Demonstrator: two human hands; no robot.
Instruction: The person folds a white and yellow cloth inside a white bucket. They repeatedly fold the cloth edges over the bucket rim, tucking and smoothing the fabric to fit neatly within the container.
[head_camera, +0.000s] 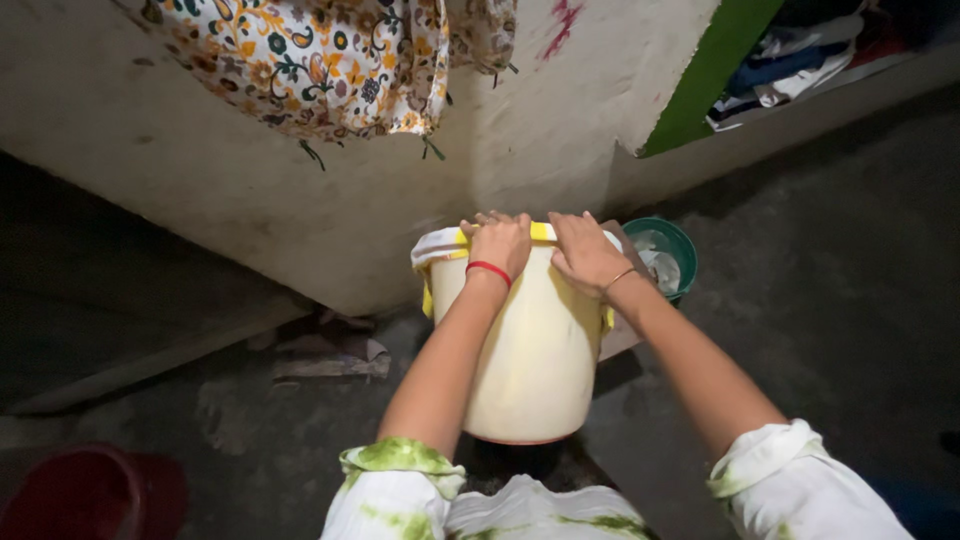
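A cream plastic bucket (535, 350) with a yellow rim stands on the dark floor in front of me, by the corner of a wall. My left hand (497, 243), with a red band at the wrist, lies on the bucket's rim. My right hand (585, 253), with a thin bangle, rests on the rim beside it. Both hands press down over the top, fingers curled at the far edge. White cloth shows at the rim's left side. What is inside the bucket is hidden.
A green tub (668, 255) with something pale in it sits behind the bucket on the right. A flowered cloth (330, 60) hangs on the wall above. A dark red basin (90, 495) lies at bottom left. Folded clothes (800, 60) are at top right.
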